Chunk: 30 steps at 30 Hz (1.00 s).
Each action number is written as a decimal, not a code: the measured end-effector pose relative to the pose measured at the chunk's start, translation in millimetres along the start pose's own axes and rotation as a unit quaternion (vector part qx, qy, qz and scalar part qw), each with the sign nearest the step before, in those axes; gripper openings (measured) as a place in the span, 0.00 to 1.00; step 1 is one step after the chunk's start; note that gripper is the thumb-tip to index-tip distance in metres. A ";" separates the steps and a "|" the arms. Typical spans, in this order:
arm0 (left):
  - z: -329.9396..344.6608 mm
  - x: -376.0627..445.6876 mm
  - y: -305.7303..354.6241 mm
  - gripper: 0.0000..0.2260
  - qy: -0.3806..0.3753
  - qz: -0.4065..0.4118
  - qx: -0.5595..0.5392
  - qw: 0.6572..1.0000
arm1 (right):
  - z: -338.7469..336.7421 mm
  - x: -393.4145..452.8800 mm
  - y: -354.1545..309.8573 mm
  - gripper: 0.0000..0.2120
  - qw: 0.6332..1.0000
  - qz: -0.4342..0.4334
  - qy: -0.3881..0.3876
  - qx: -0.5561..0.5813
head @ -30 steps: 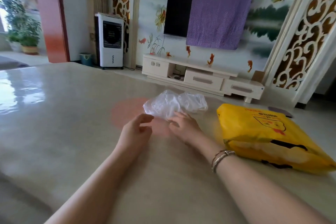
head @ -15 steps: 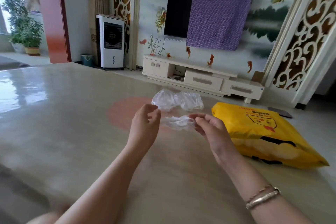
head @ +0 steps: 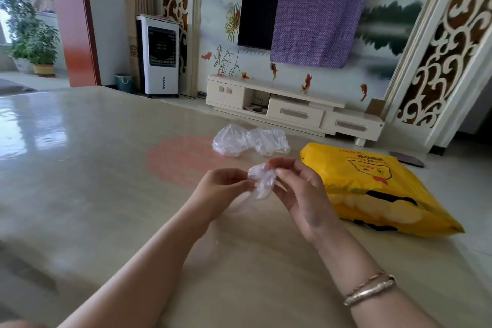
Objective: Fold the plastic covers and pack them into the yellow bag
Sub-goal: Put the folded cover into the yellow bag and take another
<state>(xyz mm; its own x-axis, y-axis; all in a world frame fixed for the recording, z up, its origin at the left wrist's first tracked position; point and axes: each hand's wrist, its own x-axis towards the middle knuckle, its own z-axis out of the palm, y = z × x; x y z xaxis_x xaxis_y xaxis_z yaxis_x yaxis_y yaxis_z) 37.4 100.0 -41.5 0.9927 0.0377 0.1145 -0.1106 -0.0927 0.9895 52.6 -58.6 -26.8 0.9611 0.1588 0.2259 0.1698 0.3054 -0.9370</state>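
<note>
A small clear plastic cover (head: 262,181) hangs crumpled between both hands above the table. My left hand (head: 222,189) pinches its left side and my right hand (head: 298,189) pinches its right side with curled fingertips. A loose heap of more clear plastic covers (head: 250,140) lies on the table just beyond the hands. The yellow bag (head: 372,186), printed with a cartoon face and black marks, lies flat to the right, its mouth end pointing toward the covers.
The glossy beige table (head: 93,181) has a pink round patch (head: 181,160) under the heap. A dark flat object (head: 407,158) lies behind the bag. Beyond the table stand a TV cabinet (head: 292,112) and a white air cooler (head: 159,54).
Both hands went from the heap on the table to lifting one cover off it, then drew it closer and bunched it together between the fingertips.
</note>
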 end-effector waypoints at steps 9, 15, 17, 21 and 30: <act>4.7 -7.9 7.7 0.05 0.041 0.037 -0.086 0.995 | -5.0 0.7 11.4 0.03 0.991 0.117 0.061 -0.022; 7.3 -10.1 5.3 0.04 0.037 0.018 -0.092 0.995 | 3.5 -3.3 11.6 0.09 0.991 0.126 -0.011 -0.048; 7.2 -10.7 4.6 0.02 0.043 0.010 -0.108 0.993 | 0.7 -2.2 10.7 0.10 0.992 0.122 0.025 -0.016; -1.1 -10.7 4.5 0.02 0.098 -0.013 -0.137 0.986 | -8.3 0.3 6.6 0.11 0.988 0.110 0.094 0.048; -10.4 -15.2 7.0 0.04 0.060 -0.107 0.014 0.992 | -15.0 4.0 6.5 0.08 0.972 0.051 0.199 -0.115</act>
<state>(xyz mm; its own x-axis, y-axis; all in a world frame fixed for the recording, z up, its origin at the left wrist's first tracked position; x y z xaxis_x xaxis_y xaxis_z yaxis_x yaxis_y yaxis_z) 21.1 109.2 -35.5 0.9803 0.1780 -0.0860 0.1046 -0.0980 0.9897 60.8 -70.0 -36.0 0.9759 -0.2118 0.0515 0.0701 0.0814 -0.9942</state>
